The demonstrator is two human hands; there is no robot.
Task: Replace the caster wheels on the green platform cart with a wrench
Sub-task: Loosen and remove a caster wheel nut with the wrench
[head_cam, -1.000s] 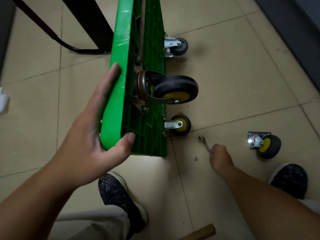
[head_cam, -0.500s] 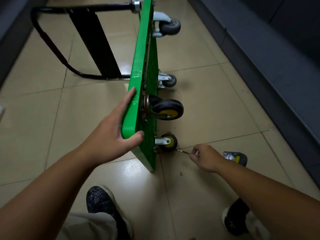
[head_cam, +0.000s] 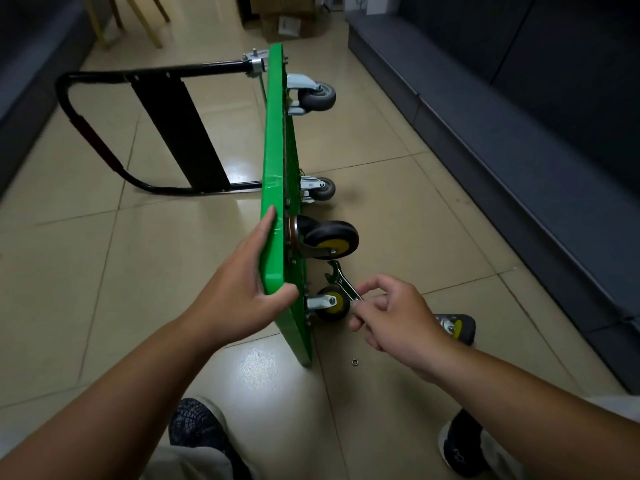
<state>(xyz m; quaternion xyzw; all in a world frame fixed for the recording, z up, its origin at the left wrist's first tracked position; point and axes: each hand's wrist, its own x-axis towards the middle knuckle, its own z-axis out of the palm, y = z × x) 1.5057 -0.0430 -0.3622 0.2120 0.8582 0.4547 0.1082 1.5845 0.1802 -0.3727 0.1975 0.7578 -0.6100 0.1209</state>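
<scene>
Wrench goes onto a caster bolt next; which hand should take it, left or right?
Right. The right hand pinches the wrench beside the large yellow-hubbed caster on the underside. The left hand grips the edge of the green platform cart, which stands on its side, so it is probably needed there.

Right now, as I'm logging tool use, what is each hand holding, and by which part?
The right hand pinches the wrench by its lower shank, open head free. The left hand grips the green cart by its near upper corner.
</scene>
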